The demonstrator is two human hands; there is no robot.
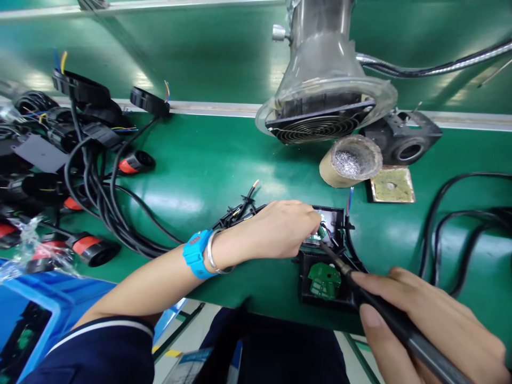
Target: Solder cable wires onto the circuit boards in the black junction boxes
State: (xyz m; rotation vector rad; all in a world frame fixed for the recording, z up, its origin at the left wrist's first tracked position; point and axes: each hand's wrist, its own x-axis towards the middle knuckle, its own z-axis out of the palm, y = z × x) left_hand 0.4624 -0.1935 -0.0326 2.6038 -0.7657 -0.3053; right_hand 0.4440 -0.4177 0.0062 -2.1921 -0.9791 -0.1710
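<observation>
My right hand (432,325) grips a soldering iron (388,312) like a pen. The iron's metal tip points up and left into a black plastic housing (340,216). My left hand (286,226) is closed at that housing's left side, its fingertips turned away, so what they pinch is hidden. Inside the housing, part of a green circuit board and thin wires (328,232) show beside the fingers and the tip. Just below lies a second black housing (306,293) with a green round-edged circuit board (325,280) in it.
A fume hood with a fan grille (320,125) hangs over a cup of silvery bits (348,162). Right of it are a soldering iron stand (408,144) and a sponge tray (392,185). Black cables (100,197) with orange-ringed connectors pile up left. A blue crate (56,304) stands below.
</observation>
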